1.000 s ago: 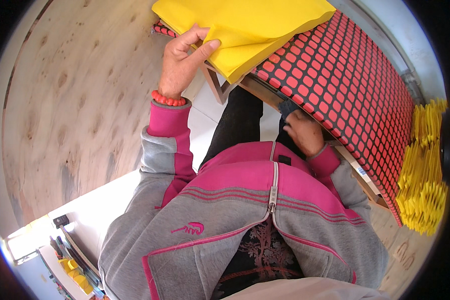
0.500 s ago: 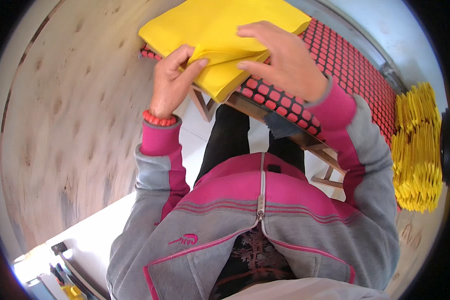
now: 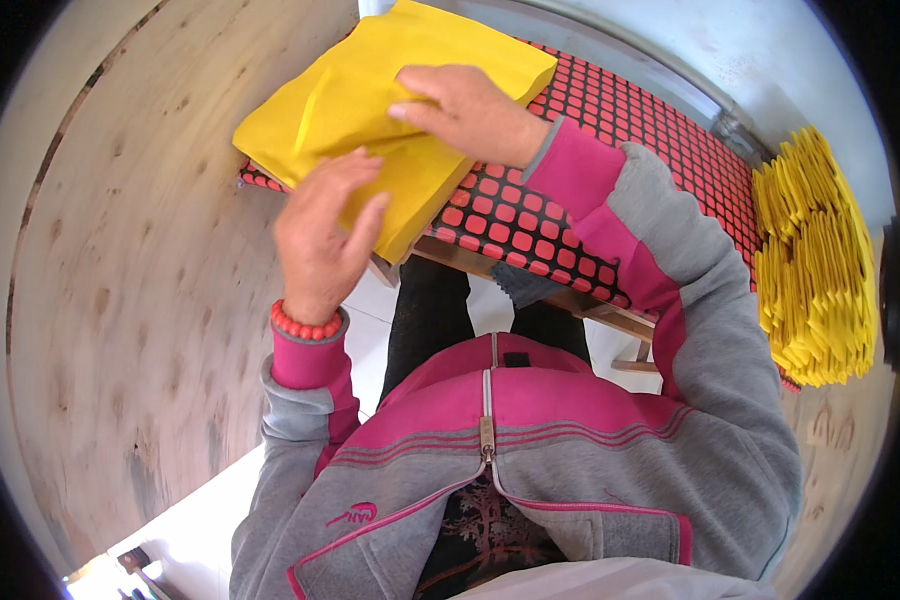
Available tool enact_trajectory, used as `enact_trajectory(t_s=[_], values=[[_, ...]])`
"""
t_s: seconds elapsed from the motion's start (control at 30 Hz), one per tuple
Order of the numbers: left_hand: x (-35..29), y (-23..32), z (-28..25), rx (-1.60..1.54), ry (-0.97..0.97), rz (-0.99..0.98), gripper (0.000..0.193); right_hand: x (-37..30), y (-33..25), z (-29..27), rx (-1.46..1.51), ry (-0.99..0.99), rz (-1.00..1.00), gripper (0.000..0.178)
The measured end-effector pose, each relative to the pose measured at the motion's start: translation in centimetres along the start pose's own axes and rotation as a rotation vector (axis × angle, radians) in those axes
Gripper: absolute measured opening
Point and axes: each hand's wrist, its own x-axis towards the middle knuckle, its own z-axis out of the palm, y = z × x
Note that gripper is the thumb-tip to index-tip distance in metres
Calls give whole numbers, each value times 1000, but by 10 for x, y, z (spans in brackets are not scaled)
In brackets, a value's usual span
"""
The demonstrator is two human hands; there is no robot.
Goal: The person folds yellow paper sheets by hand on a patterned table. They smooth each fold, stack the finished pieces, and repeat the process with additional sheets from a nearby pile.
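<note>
A thick stack of yellow sheets (image 3: 420, 195) lies on the table, its top sheet (image 3: 345, 85) creased and partly raised. Whether the sheets are paper or thin cloth, I cannot make out. My right hand (image 3: 470, 110) is over the middle of the stack. Its thumb and forefinger are closed about a fold of the top sheet, though the exact grip is partly hidden. At the near left side of the stack is my left hand (image 3: 320, 235), with thumb and fingers apart and nothing held. Its fingertips are just over the sheets, slightly blurred.
A red-and-black patterned cloth (image 3: 530, 215) covers the table. Tall piles of folded yellow pieces (image 3: 815, 280) stand at its right end. A wooden board (image 3: 130, 280) rises on the left, and a metal pipe (image 3: 660, 50) runs along the far wall.
My left hand has let go of the sheet and opened, moving down. My right hand has closed on the sheet and moved left. The view has shifted, so the stack appears farther left.
</note>
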Motion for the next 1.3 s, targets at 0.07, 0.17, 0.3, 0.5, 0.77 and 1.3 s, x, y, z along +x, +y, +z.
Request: enact_trajectory(t_s=[0.07,0.17,0.3,0.5,0.77,1.3], values=[[0,2,8,3,-159,-92,27,8,6,-14,0,56,-7,32],[1,2,8,28,-264,-147,37,11,6,-44,7,49,-66,31],[6,4,-2,-881,-70,-633,61,-8,-8,-87,-121,-66,-133,27],[7,26,-7,-2161,-106,-857,93,-95,-28,-142,-101,-59,-165,18],[3,85,79,-2011,-368,-1137,66,-260,-41,-197,-87,-10,98,30],[14,141,164,-1599,-794,-1476,47,-370,-40,-217,-293,74,355,28]])
